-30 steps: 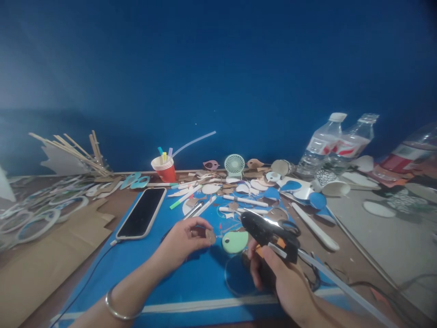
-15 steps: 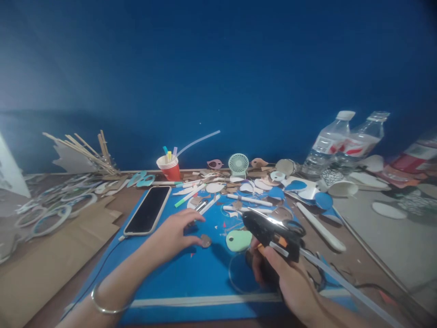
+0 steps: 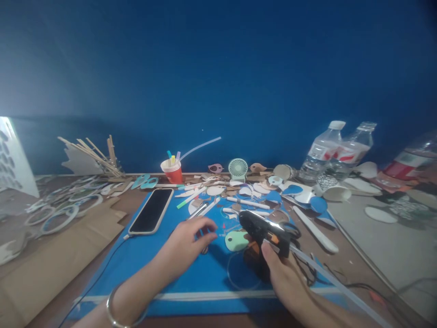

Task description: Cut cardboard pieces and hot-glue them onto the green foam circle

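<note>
My left hand [image 3: 193, 237] hovers over the blue mat [image 3: 191, 284], thumb and index finger curved towards each other with a small gap between the tips. A small brownish piece [image 3: 205, 250] shows just below the thumb, mostly hidden; whether the hand touches it I cannot tell. My right hand [image 3: 282, 269] grips a black hot glue gun [image 3: 261, 228], its nozzle pointing left and a long translucent glue stick [image 3: 327, 275] trailing from its back. Beside the gun lies a light green bird-shaped cutout [image 3: 235, 241] with a dark eye, partly covered by the right fingers.
A phone [image 3: 152, 212] on a cable lies left. Behind are a red paper cup [image 3: 172, 173], a small fan [image 3: 238, 169], markers [image 3: 247, 202] and paper cutouts. Clear bottles [image 3: 322, 150] stand right. Cardboard [image 3: 64, 241] and wooden sticks [image 3: 92, 155] are left.
My left hand has shifted right and its thumb and index finger have drawn closer together. The small brownish piece is now more hidden. The glue gun has moved slightly left as the view shifted.
</note>
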`<state>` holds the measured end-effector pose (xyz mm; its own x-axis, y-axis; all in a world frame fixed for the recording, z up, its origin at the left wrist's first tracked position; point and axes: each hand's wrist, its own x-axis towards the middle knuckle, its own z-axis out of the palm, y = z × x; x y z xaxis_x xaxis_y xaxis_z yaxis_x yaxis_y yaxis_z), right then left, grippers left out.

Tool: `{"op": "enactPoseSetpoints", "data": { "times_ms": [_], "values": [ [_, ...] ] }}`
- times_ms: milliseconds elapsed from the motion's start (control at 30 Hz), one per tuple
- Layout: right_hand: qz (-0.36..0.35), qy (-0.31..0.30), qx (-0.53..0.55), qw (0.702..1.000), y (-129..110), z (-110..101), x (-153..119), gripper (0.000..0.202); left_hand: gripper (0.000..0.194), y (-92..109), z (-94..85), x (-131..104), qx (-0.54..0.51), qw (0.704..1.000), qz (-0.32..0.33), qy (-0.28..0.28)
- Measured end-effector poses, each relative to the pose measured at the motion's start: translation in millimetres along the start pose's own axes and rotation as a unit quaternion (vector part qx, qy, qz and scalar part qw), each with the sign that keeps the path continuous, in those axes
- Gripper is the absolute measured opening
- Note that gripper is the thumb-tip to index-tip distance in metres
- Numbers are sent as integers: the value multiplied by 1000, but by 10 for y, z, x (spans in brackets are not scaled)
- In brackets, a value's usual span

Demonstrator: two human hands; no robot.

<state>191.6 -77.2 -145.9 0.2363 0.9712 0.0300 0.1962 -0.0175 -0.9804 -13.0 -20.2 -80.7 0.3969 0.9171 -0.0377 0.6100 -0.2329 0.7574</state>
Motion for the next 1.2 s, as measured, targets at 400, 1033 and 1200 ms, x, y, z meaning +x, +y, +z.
{"op": "enactPoseSetpoints", "data": {
  "times_ms": [400, 1033, 1200],
  "values": [
    [23, -104, 80, 991, -108, 2, -29, 52, 22, 267, 792, -145, -294, 952, 3, -86],
    [-12, 65, 287, 956, -30, -90, 336, 14, 19, 66, 761, -33, -365, 931, -16, -17],
    [-12, 53, 271, 961, -6, -97, 336, 12, 17, 62, 762, -35, -357, 934, -8, -19]
  ]
}}
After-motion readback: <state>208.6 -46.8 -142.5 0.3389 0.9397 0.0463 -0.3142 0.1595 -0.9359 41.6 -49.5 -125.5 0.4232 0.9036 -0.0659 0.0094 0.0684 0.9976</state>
